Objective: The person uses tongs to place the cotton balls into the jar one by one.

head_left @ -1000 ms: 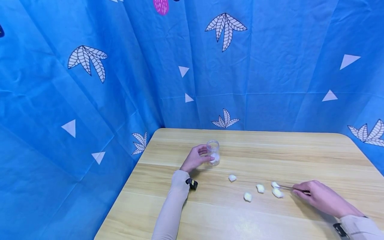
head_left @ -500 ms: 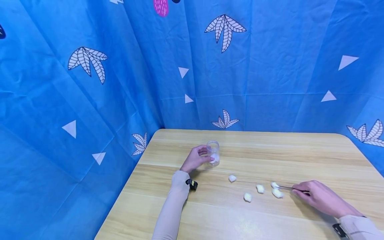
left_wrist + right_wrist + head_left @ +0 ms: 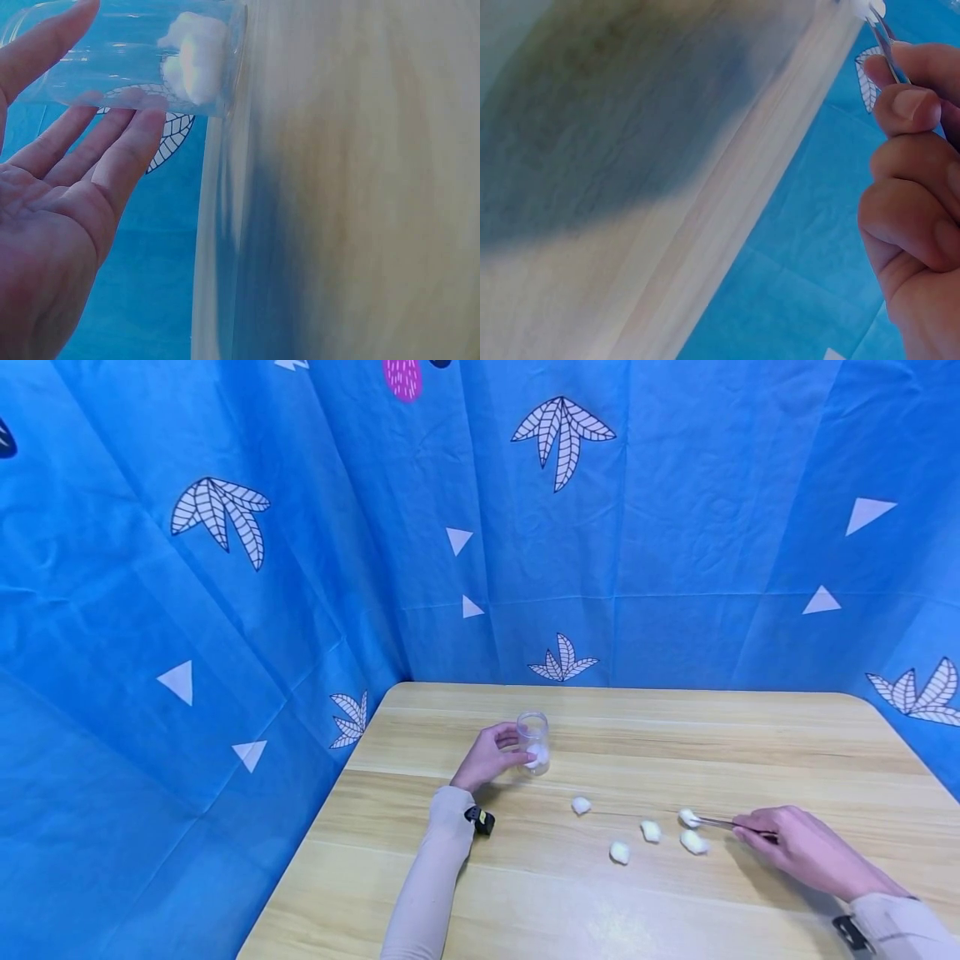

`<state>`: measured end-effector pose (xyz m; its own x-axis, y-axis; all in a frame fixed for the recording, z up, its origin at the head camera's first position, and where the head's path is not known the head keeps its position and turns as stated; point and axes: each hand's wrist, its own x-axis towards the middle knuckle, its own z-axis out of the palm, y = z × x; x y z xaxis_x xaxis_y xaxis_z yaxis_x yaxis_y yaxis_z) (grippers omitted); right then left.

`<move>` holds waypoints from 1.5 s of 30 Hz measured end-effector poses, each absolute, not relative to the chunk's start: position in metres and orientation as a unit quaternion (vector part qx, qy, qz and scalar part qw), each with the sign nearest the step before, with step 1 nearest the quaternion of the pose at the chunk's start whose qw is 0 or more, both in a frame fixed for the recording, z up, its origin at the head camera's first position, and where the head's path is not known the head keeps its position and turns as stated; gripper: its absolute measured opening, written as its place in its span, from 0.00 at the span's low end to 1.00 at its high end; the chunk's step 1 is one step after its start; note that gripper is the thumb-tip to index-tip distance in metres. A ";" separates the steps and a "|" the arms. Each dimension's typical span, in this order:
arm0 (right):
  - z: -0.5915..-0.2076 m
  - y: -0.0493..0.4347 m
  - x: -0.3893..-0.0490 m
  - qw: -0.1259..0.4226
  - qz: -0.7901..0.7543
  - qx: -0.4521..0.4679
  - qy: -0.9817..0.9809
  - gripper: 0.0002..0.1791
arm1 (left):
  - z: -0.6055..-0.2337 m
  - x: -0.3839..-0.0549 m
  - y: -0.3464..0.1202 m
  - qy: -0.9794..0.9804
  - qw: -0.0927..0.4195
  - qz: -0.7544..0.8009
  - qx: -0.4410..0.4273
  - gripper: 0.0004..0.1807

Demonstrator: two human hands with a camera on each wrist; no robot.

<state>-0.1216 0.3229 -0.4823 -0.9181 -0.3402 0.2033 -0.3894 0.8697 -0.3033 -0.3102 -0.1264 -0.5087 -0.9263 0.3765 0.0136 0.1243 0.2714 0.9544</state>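
Note:
My left hand (image 3: pixel 489 758) holds a clear jar (image 3: pixel 533 729) upright on the table, thumb on one side and fingers on the other. White cotton balls (image 3: pixel 196 56) lie at the jar's bottom, also visible in the left wrist view. At the right, my right hand (image 3: pixel 798 852) pinches metal tweezers (image 3: pixel 716 822) between thumb and fingers. The tweezer tips meet a cotton ball (image 3: pixel 688 817), just behind another cotton ball (image 3: pixel 694 842). In the right wrist view the tweezers (image 3: pixel 889 52) reach up to that ball at the top edge.
Three more cotton balls lie between the hands: one near the jar (image 3: pixel 581 805), a cotton ball (image 3: pixel 651 832) to its right and a nearer cotton ball (image 3: pixel 619 852). The wooden table (image 3: pixel 525 893) ends at a blue patterned curtain (image 3: pixel 675 527) behind and at the left.
The cotton ball at the tweezer tips has shifted slightly up in view, away from the ball beside it; the tweezers tilt up a little. The left hand and jar stay in place.

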 end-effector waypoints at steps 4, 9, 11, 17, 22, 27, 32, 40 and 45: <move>-0.483 0.324 -0.123 0.087 0.167 0.197 -0.962 0.09 | -0.509 -0.311 -0.126 0.790 0.107 0.582 0.158 0.31; -0.483 0.325 -0.126 0.099 0.166 0.203 -0.960 0.08 | -0.507 -0.311 -0.126 0.792 0.107 0.579 0.158 0.31; -0.482 0.325 -0.126 0.098 0.169 0.205 -0.959 0.09 | -0.507 -0.311 -0.126 0.793 0.108 0.578 0.159 0.31; -0.477 0.324 -0.129 0.119 0.175 0.217 -0.953 0.08 | -0.507 -0.310 -0.127 0.793 0.108 0.578 0.158 0.31; -0.474 0.324 -0.132 0.129 0.187 0.231 -0.946 0.07 | -0.507 -0.308 -0.127 0.794 0.108 0.578 0.154 0.31; -0.471 0.324 -0.135 0.129 0.187 0.237 -0.945 0.08 | -0.507 -0.308 -0.127 0.794 0.105 0.577 0.158 0.31; -0.468 0.321 -0.137 0.116 0.186 0.228 -0.949 0.09 | -0.507 -0.308 -0.128 0.795 0.109 0.575 0.158 0.31; -0.463 0.318 -0.144 0.136 0.181 0.240 -0.944 0.08 | -0.506 -0.307 -0.127 0.793 0.108 0.579 0.155 0.30; -0.461 0.315 -0.146 0.127 0.182 0.235 -0.946 0.08 | -0.505 -0.306 -0.127 0.794 0.111 0.577 0.155 0.31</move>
<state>-0.1459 0.3151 -0.4606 -0.8569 -0.3989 0.3264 -0.4916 0.8228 -0.2852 -0.3059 -0.1268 -0.5048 -0.9277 0.3734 0.0028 0.1179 0.2857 0.9510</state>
